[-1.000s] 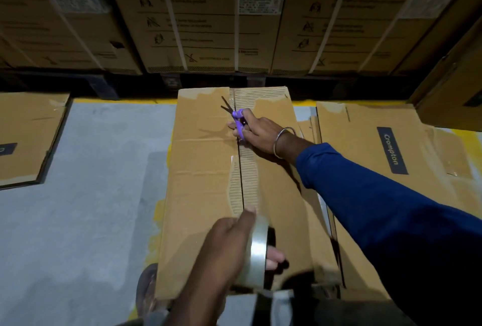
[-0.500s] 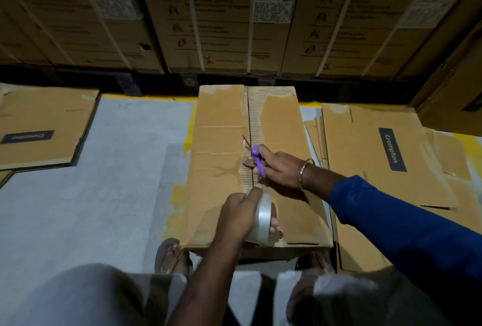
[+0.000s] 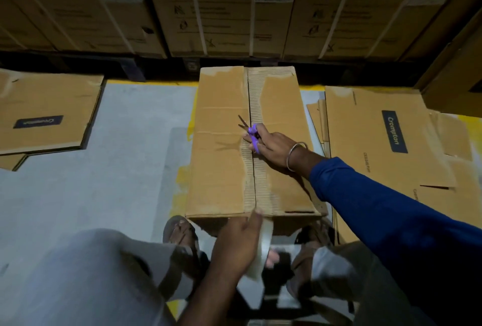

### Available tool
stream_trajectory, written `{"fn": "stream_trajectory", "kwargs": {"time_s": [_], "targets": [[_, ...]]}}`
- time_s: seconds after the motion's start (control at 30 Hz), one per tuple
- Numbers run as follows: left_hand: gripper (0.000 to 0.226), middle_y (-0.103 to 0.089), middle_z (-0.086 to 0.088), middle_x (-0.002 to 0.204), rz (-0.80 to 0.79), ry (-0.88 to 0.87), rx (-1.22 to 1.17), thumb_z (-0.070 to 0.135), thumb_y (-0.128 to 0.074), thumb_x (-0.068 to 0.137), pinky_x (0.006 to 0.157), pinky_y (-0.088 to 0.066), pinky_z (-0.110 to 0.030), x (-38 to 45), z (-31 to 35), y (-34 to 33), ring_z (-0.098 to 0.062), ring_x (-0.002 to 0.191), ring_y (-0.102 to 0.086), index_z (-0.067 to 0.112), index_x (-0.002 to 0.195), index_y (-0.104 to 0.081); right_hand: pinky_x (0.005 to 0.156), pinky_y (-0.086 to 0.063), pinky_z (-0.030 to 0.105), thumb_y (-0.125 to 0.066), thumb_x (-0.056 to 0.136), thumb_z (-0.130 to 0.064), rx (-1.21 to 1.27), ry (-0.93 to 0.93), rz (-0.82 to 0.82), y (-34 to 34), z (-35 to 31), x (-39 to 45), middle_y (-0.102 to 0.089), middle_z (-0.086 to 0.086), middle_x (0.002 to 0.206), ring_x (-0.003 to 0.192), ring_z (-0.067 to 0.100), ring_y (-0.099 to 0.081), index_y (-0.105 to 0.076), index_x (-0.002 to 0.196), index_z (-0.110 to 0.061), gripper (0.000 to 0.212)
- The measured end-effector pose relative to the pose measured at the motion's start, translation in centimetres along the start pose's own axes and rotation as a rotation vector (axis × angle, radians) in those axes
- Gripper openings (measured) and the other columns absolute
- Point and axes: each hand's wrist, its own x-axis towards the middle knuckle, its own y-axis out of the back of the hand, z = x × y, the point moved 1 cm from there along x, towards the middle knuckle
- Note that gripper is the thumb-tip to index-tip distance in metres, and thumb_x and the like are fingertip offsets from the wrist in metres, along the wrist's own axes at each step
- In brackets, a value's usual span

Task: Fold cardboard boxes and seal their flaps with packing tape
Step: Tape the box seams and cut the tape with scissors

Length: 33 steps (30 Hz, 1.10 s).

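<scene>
A folded brown cardboard box stands on the floor in front of me, its two top flaps meeting along a centre seam with torn, ribbed paper beside it. My right hand rests on the flaps near the seam and holds purple-handled scissors, blades pointing up and left. My left hand grips a roll of clear packing tape at the box's near edge, thumb touching the seam end.
Flattened Crompton cartons lie left and right of the box on the grey floor. A wall of stacked strapped cartons closes off the back. My sandalled feet and knees flank the box's near end.
My left hand has drawn the tape roll back along the seam, from the box top over the near edge. My right hand with the scissors stays on the flaps. The view has pulled back.
</scene>
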Motion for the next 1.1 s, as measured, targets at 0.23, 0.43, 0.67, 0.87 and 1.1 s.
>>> {"fn": "stream_trajectory", "kwargs": {"time_s": [0.23,0.43,0.67,0.87,1.1], "targets": [[0.040,-0.077,-0.023,0.082,-0.028,0.174,-0.062,0.050,-0.043,0.107,0.082,-0.063,-0.044,0.2,-4.8,-1.3,-0.040,0.078,-0.076,0.011,0.108,-0.053,0.055,-0.040,0.036,-0.047,0.105,-0.032,0.002,-0.025,0.012,0.5,-1.3,-0.9,-0.062,0.010,0.079,0.062,0.028,-0.056,-0.029,0.136,-0.018,0.038],[0.052,-0.068,-0.010,0.099,0.179,0.067,-0.125,0.025,-0.057,0.105,0.052,-0.060,-0.029,2.2,-6.0,-1.9,-0.017,0.052,-0.072,0.023,0.145,-0.023,0.062,-0.049,0.038,-0.048,0.106,-0.037,0.027,-0.020,-0.039,0.3,-2.0,-2.9,-0.067,0.010,0.089,0.070,0.027,-0.062,-0.025,0.137,-0.023,0.041],[0.042,-0.076,-0.018,0.085,0.224,-0.001,-0.342,0.025,-0.058,0.105,0.052,-0.056,-0.036,4.4,-5.9,-3.3,-0.028,0.059,-0.072,0.010,0.142,-0.046,0.060,-0.051,0.041,-0.049,0.105,-0.039,0.000,0.088,-0.208,-1.2,-3.0,-9.2,-0.066,0.006,0.083,0.063,0.024,-0.058,-0.022,0.124,-0.038,0.033],[0.048,-0.071,-0.017,0.111,0.289,-0.154,-0.200,0.020,-0.057,0.105,0.043,-0.051,-0.020,7.6,-3.0,-1.5,-0.006,0.049,-0.069,0.002,0.149,-0.047,0.051,-0.030,0.026,-0.051,0.105,-0.029,-0.048,0.145,-0.219,-3.0,-3.7,-12.4,-0.047,-0.007,0.069,0.055,0.013,-0.043,-0.029,0.135,-0.016,0.040],[0.075,-0.074,-0.025,0.100,0.210,-0.137,-0.315,0.028,-0.059,0.105,0.055,-0.057,-0.037,8.6,-4.9,-1.1,-0.025,0.057,-0.069,0.023,0.166,-0.016,0.055,-0.027,0.033,-0.051,0.104,-0.026,-0.077,0.134,-0.146,-3.6,-3.2,-11.1,-0.054,-0.002,0.074,0.053,0.012,-0.042,-0.031,0.138,-0.015,0.041]]}}
